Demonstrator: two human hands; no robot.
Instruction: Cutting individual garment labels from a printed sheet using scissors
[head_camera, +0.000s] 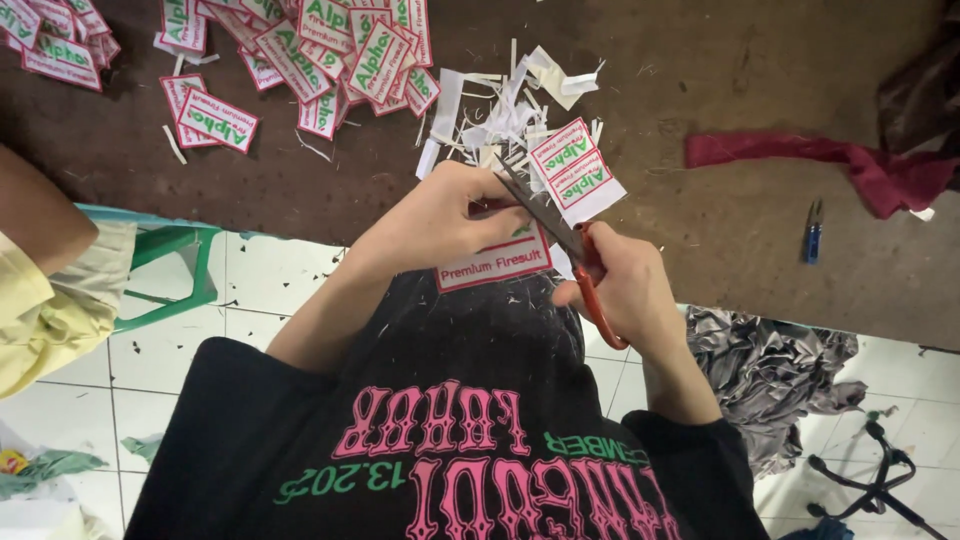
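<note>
two hands work at the table's (300, 200) near edge: the left hand (440, 215) pinches a label strip (495, 262), the right hand (625, 290) grips scissors (560, 225) cutting it. many cut labels (330, 50) lie by the far edge, scraps (500, 110) mid-table; this strip is uncut.

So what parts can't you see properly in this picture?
All in the head view:
- Label being cut: its upper part is hidden under the left hand.
- Scissors: the right hand covers most of the orange handles.
- Label pile: cut off by the top edge.
- Small blue tool on the brown table: too small to identify.
</note>
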